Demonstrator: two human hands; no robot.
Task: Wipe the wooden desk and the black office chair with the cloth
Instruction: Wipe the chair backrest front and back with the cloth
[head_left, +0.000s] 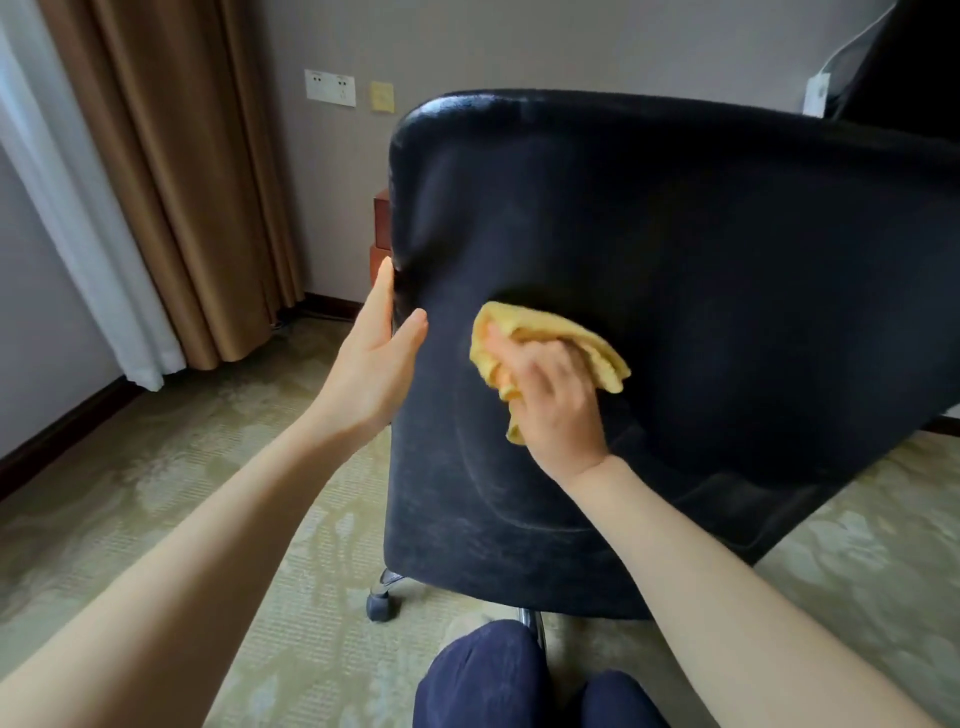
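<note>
Cloth (563, 338): yellow and bunched up, it sits a little left of the middle of the frame, pressed against the rear face of the black office chair (727, 260). The right hand (556, 410) has its fingers curled round the cloth and holds it flat to the leather, with folds of cloth spilling out above and to the right of the knuckles.

The chair's backrest fills the centre and right of the frame, seen from behind and tilted, with its top edge running from upper middle down toward the right. Its surface looks scuffed and dull in places.

The left hand (374, 364) rests on the backrest's left edge, level with the cloth and just beside it. Its fingers lie straight up along the side, and its thumb is spread apart from them onto the rear face.

Below the backrest, at lower centre, a caster (382, 605) stands on the pale patterned carpet (156, 467). The person's knees (483, 680), in dark blue cloth, show at the bottom edge.

In the upper left hang a brown curtain (182, 182) and a white sheer curtain (78, 208). On the wall behind are a white socket plate (330, 87) and a yellow note (382, 96). A bit of reddish wooden furniture (382, 223) shows just past the chair's left edge; what it is cannot be told.
</note>
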